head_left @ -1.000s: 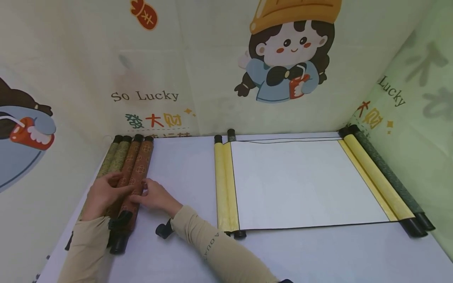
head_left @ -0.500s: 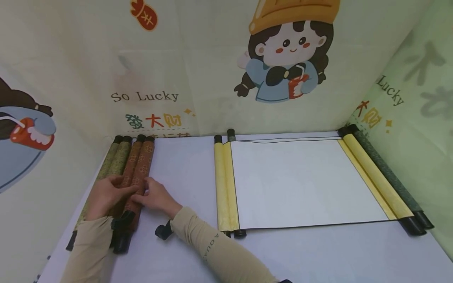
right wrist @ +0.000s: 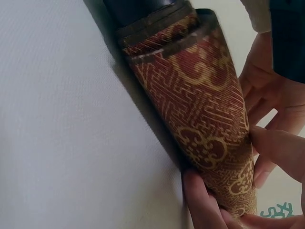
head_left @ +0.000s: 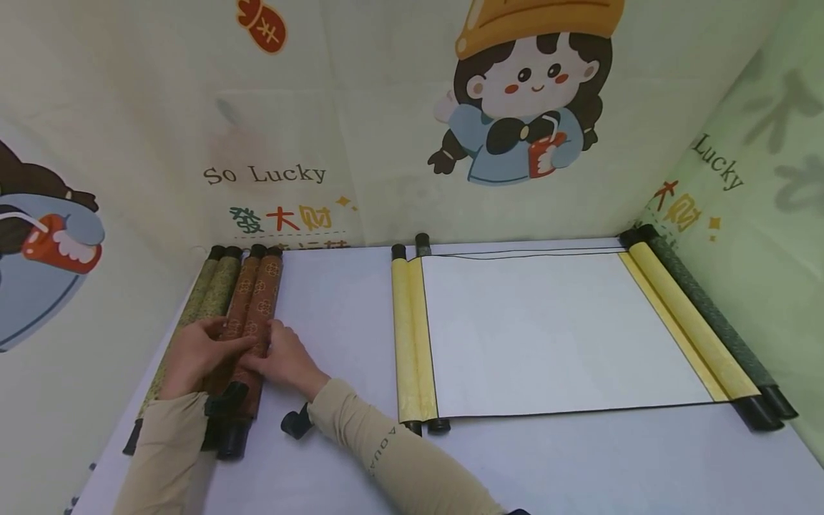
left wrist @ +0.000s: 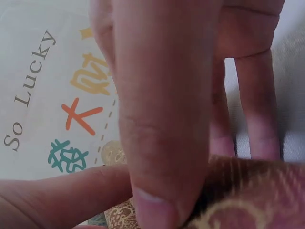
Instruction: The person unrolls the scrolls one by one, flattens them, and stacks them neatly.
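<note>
A red-brown scroll with a gold pattern (head_left: 266,286) lies rolled up at the left of the table, its black end knob toward me. My right hand (head_left: 287,357) pinches its right side between thumb and fingers. From the left, my left hand (head_left: 196,355) holds it, the thumb across its top and the fingers down beyond the roll. A second red-brown scroll (head_left: 242,286) lies close along its left side, partly covered by my left hand. In the right wrist view, the roll's layered paper edge (right wrist: 167,47) shows next to the black knob.
Two olive-green scrolls (head_left: 220,282) lie left of the red-brown ones. A scroll with yellow borders lies unrolled at the right, its white sheet (head_left: 553,329) facing up. Dark grey scroll (head_left: 711,315) runs along its right side. Printed cloth walls (head_left: 373,143) stand behind and at both sides.
The near end of the right red-brown scroll has swung slightly to the right. Both hands have shifted a little to the right with it, keeping their hold.
</note>
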Tool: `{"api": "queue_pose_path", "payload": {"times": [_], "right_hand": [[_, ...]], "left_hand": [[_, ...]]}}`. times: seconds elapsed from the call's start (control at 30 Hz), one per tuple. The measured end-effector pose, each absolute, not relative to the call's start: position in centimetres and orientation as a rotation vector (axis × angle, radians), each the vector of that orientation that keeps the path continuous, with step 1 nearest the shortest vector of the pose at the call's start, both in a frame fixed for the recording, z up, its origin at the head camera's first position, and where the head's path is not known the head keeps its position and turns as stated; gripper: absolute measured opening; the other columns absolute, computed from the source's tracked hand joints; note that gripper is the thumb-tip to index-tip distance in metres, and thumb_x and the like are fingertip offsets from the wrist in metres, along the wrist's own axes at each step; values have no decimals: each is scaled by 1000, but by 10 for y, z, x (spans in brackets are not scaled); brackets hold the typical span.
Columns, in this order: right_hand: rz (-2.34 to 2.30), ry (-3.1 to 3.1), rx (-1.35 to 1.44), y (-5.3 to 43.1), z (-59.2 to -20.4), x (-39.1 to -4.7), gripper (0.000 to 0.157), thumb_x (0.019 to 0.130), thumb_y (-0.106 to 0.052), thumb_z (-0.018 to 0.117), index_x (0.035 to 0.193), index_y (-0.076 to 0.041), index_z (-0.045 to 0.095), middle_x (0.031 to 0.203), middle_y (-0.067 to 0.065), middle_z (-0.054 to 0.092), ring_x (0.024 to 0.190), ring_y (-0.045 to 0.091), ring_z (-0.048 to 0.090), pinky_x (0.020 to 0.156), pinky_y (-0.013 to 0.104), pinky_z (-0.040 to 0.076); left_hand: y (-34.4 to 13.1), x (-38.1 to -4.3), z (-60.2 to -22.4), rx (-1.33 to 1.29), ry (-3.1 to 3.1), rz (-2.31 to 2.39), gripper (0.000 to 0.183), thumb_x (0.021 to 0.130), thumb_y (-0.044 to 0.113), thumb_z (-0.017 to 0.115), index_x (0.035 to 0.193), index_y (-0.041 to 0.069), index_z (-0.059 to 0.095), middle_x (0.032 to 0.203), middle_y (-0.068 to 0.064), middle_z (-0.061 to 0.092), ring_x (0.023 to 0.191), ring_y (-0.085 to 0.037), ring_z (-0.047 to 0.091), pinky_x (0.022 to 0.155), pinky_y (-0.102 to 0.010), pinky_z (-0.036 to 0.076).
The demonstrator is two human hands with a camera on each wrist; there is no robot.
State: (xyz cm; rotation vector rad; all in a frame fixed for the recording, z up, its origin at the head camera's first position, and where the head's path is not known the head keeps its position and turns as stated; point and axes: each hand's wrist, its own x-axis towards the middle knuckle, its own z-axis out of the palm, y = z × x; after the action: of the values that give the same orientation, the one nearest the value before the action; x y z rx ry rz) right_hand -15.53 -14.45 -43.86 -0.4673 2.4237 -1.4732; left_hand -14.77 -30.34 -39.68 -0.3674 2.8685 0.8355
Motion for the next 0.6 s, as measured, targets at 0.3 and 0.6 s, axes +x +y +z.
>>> {"api": "queue_pose_path", "payload": {"times": [0.3, 0.6], "right_hand": [[-1404, 2498, -416, -141, -436, -152, 79, 79, -38, 83, 140, -4, 46, 123, 7, 61, 107, 10, 59, 86, 21, 50], [-1392, 2554, -455, -136, -435, -150, 70, 76, -32, 85, 132, -6, 52, 111, 3, 63, 96, 8, 59, 78, 17, 49]], "left_hand": [[-301, -146, -401, -336, 2840, 913, 93, 80, 50, 80, 138, -15, 46, 122, -36, 60, 105, -45, 61, 74, -41, 53], [-295, -143, -408, -337, 2771, 1139, 93, 81, 43, 81, 144, -11, 40, 134, -35, 53, 119, -44, 57, 74, -25, 52]]}}
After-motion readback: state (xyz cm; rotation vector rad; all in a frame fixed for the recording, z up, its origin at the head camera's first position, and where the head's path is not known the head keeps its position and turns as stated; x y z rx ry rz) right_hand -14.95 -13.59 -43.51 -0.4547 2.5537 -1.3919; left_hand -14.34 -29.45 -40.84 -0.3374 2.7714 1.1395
